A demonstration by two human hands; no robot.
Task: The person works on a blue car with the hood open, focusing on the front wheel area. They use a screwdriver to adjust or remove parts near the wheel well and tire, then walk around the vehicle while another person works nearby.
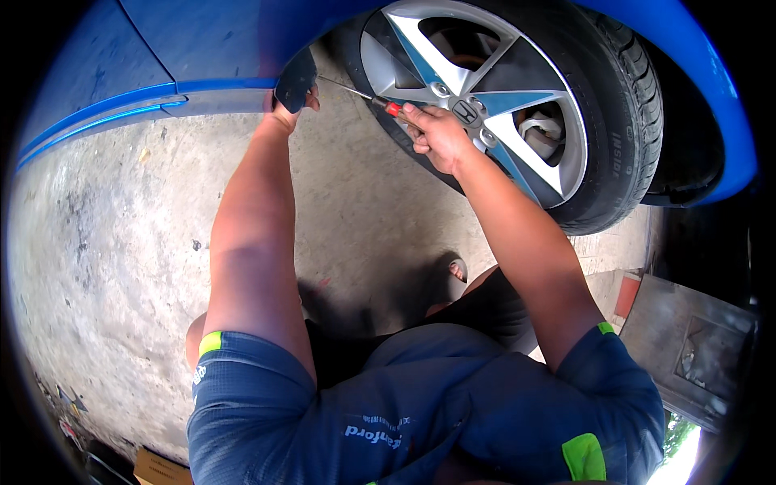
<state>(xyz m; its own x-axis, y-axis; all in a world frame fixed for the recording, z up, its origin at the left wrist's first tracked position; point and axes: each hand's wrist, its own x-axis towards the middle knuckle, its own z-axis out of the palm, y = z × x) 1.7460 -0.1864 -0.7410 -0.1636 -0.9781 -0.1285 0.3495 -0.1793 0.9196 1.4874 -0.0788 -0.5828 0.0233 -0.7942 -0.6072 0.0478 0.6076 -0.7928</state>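
A screwdriver [394, 109] with a red and dark handle is in my right hand [440, 137], whose fingers are closed around the grip. Its thin metal shaft [346, 87] points left, toward the gap behind the wheel; where the tip ends is hard to make out. My left hand [311, 100] is at the lower edge of the blue car body, with its fingers closed on a black flap-like piece [296, 79] that hides part of the hand. Just beyond my right hand is the car's wheel [505, 61], with silver, black and teal spokes.
The black tyre [626, 121] sits under the blue wheel arch [711, 73]. Blue door panels [105, 73] run off to the left. Stained concrete floor [137, 234] lies below. At the right stands a grey metal panel [671, 323]; a cardboard box [159, 467] is at lower left.
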